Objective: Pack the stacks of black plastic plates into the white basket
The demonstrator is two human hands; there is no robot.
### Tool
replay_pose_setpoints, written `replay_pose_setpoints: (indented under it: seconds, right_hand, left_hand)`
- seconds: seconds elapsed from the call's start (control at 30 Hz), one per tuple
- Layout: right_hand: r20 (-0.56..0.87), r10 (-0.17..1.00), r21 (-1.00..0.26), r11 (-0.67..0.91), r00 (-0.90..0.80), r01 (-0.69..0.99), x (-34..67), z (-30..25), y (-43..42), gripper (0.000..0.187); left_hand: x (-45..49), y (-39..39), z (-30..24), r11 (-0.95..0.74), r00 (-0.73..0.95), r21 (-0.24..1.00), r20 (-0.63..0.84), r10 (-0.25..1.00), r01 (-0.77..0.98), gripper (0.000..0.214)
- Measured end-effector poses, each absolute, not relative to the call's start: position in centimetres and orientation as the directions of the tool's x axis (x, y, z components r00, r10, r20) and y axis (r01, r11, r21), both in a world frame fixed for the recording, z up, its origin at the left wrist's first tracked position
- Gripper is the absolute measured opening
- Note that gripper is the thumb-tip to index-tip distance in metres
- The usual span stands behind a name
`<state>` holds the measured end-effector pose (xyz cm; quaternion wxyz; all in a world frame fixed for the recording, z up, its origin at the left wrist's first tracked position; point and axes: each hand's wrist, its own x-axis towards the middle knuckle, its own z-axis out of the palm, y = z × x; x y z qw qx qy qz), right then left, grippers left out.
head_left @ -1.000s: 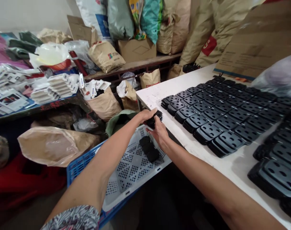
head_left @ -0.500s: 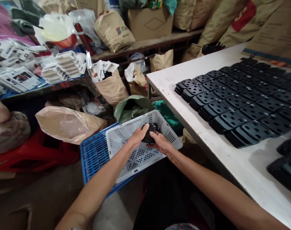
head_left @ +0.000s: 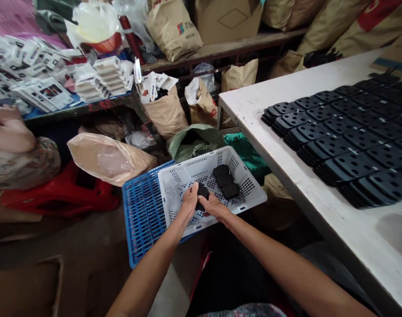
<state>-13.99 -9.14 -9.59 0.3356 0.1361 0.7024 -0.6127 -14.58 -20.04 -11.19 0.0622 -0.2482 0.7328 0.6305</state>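
Note:
My left hand (head_left: pixel 189 200) and my right hand (head_left: pixel 213 207) meet low over a white perforated plastic crate (head_left: pixel 174 185). Both grip a small black piece (head_left: pixel 203 192), which is largely hidden by my fingers, so its exact shape is hard to tell. Just beyond my hands, a small stack of black blocks (head_left: pixel 225 181) lies on the crate floor, apart from my fingers.
The white crate rests on a blue plastic crate (head_left: pixel 143 215) by a white table (head_left: pixel 254 99) with rows of stacked black perforated plates (head_left: pixel 346 141). A co-worker's arm (head_left: pixel 9 134) shows at far left. Paper sacks, bags and packaged goods fill the background.
My hands have moved down into the white crate, still holding the black piece. The view has shifted, and the black stack now shows beyond my hands.

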Motion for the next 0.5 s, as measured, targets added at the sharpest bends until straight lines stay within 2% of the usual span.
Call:
replay_pose_setpoints:
  seconds: [0.07, 0.17, 0.5]
  right_hand:
    - [-0.652, -0.189, -0.752, 0.279, -0.734, 0.596, -13.9, -10.0, -9.7, 0.052]
    - [-0.660, -0.203, -0.742, 0.329, -0.724, 0.584, -13.8, -10.3, -9.7, 0.048]
    - [-0.670, -0.331, -0.742, 0.326, -0.665, 0.585, -14.0, -10.8, -8.5, 0.044]
  left_hand:
    - [-14.2, -20.3, -11.8, 0.089, -0.858, 0.888, -0.404, -0.317, -0.451, 0.049]
    - [-13.8, -20.3, -12.7, 0.095, -0.844, 0.882, -0.404, -0.352, -0.462, 0.048]
    - [-13.6, -19.0, -14.5, 0.146, -0.830, 0.862, -0.403, -0.385, -0.486, 0.044]
